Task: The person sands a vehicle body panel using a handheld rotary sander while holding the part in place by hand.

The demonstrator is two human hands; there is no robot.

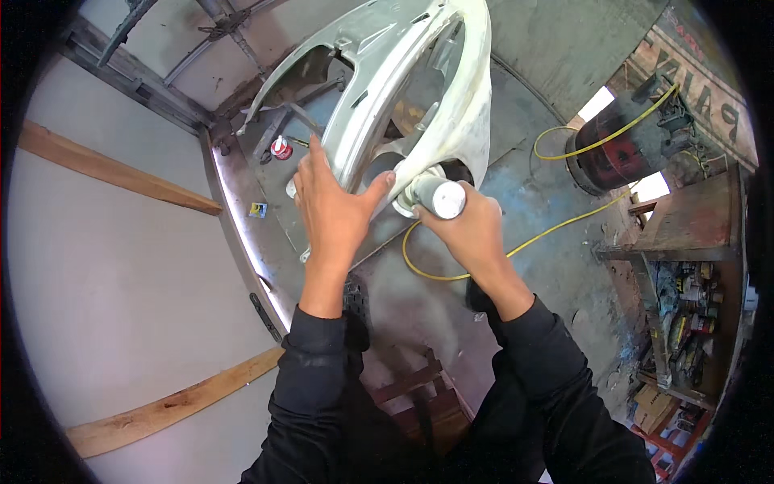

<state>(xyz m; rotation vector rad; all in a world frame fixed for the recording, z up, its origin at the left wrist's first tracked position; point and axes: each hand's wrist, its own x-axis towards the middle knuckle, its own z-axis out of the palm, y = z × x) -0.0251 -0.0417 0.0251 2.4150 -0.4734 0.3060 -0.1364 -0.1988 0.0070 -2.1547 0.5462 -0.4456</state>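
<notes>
Seen from above, a pale grey primed vehicle body panel (419, 73), long and curved, stood on a sheet-metal floor (266, 218), its long axis running away from the person toward the top of the view. The left hand (334, 206) lay open and flat against the panel's near lower edge, thumb spread toward the right. The right hand (468, 226) was closed around a silver cylindrical power tool (439, 196), its head touching the panel just beside the left thumb. Both hands were at the panel's nearest end. A yellow hose (556, 226) trailed right across the floor toward a dark red drum (617, 153). A small red-and-white can (280, 148) sat beyond the left hand.
</notes>
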